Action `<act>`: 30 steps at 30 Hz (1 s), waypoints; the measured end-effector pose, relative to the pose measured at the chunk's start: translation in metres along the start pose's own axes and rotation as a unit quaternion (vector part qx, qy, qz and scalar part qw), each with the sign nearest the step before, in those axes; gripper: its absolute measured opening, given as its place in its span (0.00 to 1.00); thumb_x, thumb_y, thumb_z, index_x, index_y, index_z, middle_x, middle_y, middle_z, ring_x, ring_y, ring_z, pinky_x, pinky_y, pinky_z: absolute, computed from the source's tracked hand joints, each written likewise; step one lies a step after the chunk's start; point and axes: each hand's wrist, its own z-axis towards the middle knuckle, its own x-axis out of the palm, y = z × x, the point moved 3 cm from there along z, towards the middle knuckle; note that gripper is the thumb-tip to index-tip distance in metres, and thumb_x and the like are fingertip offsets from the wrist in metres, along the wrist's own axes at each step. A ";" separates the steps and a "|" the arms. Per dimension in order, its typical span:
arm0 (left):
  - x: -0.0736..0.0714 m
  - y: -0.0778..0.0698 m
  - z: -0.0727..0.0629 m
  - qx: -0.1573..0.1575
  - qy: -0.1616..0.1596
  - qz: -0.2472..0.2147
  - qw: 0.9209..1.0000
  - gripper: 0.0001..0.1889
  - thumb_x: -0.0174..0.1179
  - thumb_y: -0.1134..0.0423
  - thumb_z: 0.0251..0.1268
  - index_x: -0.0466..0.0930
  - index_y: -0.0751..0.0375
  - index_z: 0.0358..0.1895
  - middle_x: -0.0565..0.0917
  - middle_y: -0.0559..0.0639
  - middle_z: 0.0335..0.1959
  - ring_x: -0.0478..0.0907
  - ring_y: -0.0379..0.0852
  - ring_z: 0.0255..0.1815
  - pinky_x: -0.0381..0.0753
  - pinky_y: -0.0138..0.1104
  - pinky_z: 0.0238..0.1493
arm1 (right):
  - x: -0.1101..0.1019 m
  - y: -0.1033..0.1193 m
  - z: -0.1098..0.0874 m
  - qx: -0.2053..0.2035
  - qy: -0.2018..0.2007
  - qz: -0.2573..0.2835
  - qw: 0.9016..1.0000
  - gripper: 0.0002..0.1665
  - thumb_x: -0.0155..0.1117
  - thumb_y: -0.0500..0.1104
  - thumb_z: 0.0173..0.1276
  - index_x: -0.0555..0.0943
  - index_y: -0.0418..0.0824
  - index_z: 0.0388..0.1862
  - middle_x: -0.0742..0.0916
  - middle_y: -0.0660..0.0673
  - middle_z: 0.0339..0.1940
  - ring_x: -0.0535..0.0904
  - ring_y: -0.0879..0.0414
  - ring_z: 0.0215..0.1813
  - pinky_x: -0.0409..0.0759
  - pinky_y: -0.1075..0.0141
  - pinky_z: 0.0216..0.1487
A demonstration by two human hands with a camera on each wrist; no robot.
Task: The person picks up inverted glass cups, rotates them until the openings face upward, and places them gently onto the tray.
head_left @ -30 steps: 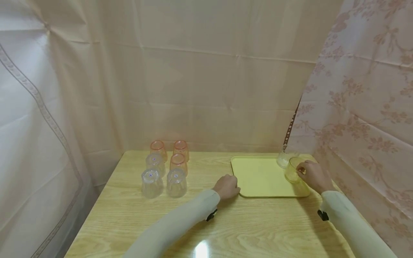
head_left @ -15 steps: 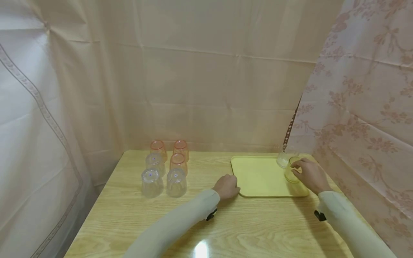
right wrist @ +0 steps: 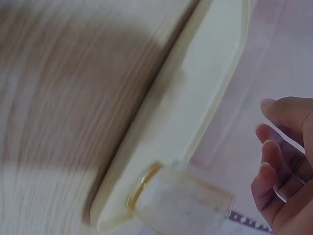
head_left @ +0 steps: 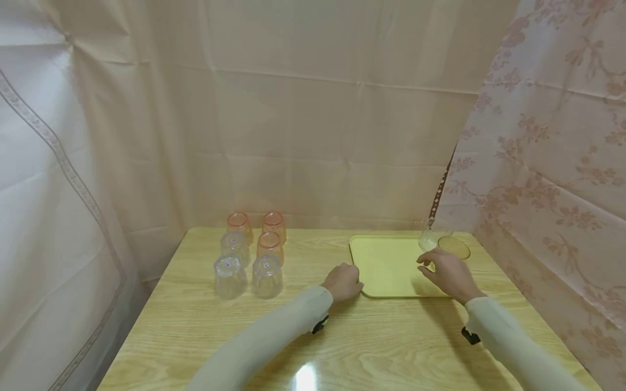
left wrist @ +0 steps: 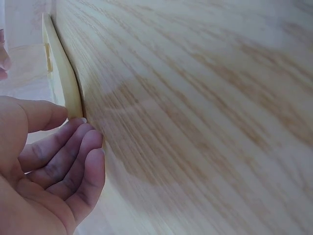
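A yellow tray [head_left: 386,266] lies on the wooden table. My left hand [head_left: 344,282] pinches its near left corner between thumb and fingers, as the left wrist view also shows at the tray edge [left wrist: 72,95]. Over the tray's right part is my right hand [head_left: 449,273], thumb and fingers apart, holding nothing. Just behind it stands a yellow-tinted glass [head_left: 455,248], mostly hidden by the hand in the head view. In the right wrist view this glass [right wrist: 181,200] stands on the tray, apart from the fingers. A clear glass [head_left: 427,239] is at the tray's far right corner.
Left of the tray, several glasses stand upside down in two columns: clear ones [head_left: 267,277] in front and orange-rimmed ones [head_left: 270,248] behind. A beige curtain [head_left: 313,136] hangs along the back, a flowered one [head_left: 552,163] on the right.
My right hand has let go of the yellow-tinted glass and moved left and toward me, fingers spread. The glass stays on the tray's right side. My left hand has kept still.
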 end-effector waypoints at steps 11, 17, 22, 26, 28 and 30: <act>-0.001 0.000 -0.002 -0.002 -0.001 -0.007 1.000 0.27 0.62 0.64 0.73 0.63 0.53 0.13 0.60 0.39 0.07 0.55 0.34 0.10 0.57 0.25 0.12 | 0.022 0.036 -0.001 -0.006 0.040 0.020 0.999 0.10 0.78 0.40 0.62 0.88 0.43 0.42 0.87 0.54 0.34 0.84 0.53 0.32 0.80 0.62 0.30; 0.001 0.001 -0.002 0.003 -0.003 -0.005 1.000 0.27 0.62 0.64 0.73 0.62 0.52 0.12 0.59 0.39 0.07 0.55 0.34 0.09 0.57 0.25 0.12 | 0.033 0.054 -0.003 -0.005 0.069 0.030 0.997 0.10 0.79 0.42 0.62 0.88 0.44 0.42 0.86 0.55 0.34 0.85 0.53 0.36 0.82 0.59 0.34; 0.001 0.000 -0.002 0.005 -0.005 -0.001 1.000 0.28 0.62 0.63 0.73 0.62 0.52 0.12 0.59 0.39 0.07 0.54 0.34 0.10 0.57 0.26 0.13 | 0.041 0.068 -0.005 0.002 0.090 0.043 0.995 0.08 0.78 0.44 0.63 0.89 0.46 0.41 0.86 0.58 0.34 0.85 0.56 0.37 0.82 0.60 0.35; 0.000 0.000 -0.002 0.002 -0.002 0.002 1.000 0.27 0.63 0.62 0.73 0.63 0.52 0.12 0.60 0.39 0.07 0.56 0.34 0.10 0.59 0.26 0.14 | 0.047 0.078 -0.008 0.004 0.106 0.061 0.992 0.07 0.77 0.42 0.63 0.89 0.47 0.41 0.86 0.60 0.35 0.85 0.57 0.38 0.82 0.61 0.36; 0.000 0.000 -0.002 0.001 -0.001 0.002 1.000 0.27 0.63 0.62 0.72 0.64 0.52 0.13 0.61 0.40 0.08 0.57 0.34 0.11 0.60 0.26 0.15 | 0.050 0.081 -0.009 0.002 0.113 0.072 0.991 0.07 0.77 0.41 0.64 0.89 0.47 0.41 0.86 0.60 0.36 0.85 0.57 0.39 0.82 0.61 0.37; -0.001 0.000 -0.002 0.001 -0.001 0.003 1.000 0.26 0.64 0.62 0.72 0.64 0.52 0.13 0.62 0.40 0.08 0.58 0.35 0.11 0.61 0.27 0.15 | 0.051 0.084 -0.010 0.000 0.118 0.082 0.990 0.07 0.77 0.40 0.63 0.89 0.47 0.41 0.87 0.59 0.37 0.85 0.57 0.40 0.83 0.62 0.39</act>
